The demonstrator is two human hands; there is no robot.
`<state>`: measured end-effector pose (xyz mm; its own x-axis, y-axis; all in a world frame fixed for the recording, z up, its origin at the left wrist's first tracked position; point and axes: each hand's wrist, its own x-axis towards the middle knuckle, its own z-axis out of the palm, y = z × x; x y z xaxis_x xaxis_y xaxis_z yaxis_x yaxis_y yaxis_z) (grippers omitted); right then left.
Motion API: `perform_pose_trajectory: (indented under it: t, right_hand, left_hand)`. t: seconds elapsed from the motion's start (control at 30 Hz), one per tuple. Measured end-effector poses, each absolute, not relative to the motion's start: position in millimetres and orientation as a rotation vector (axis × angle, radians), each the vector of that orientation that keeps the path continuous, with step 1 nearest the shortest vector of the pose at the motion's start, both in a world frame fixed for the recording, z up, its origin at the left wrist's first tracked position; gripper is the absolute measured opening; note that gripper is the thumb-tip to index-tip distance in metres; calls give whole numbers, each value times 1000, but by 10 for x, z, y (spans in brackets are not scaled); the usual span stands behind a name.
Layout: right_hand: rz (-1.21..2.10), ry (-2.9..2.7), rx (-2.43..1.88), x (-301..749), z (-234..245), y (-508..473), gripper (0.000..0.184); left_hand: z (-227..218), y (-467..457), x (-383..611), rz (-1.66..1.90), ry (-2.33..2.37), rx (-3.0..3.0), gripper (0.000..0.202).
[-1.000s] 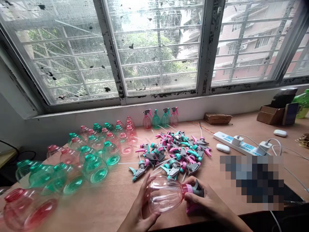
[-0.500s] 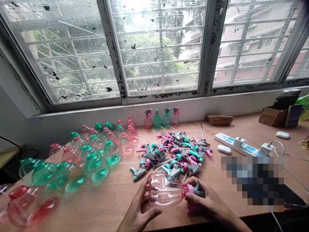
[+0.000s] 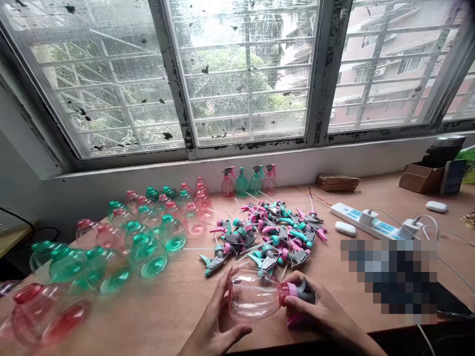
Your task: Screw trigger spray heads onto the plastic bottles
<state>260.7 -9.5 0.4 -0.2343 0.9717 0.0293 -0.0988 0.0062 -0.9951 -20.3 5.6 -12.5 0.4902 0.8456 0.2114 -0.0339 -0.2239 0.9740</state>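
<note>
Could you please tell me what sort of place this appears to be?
Probably an indoor workroom, though whether at home or in a workshop I cannot tell: barred windows, many uncapped bottles and a heap of trigger sprayer heads suggest it.

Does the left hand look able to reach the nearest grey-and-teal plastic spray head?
Probably yes: the spray head lies just beyond the left hand; nothing visibly stands between them.
</note>
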Motion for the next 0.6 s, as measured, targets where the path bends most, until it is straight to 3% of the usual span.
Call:
perform_pose_trajectory:
  t: [0.33, 0.6]
  right_hand:
    - [1353, -1261, -1006, 2590, -36, -84, 33]
    - [1255, -1325, -1102, 2581, -51, -92, 36]
  left_hand:
    - [-28, 5, -198, 898, 774, 1572, 99]
    - [18, 24, -192, 885, 852, 1795, 90]
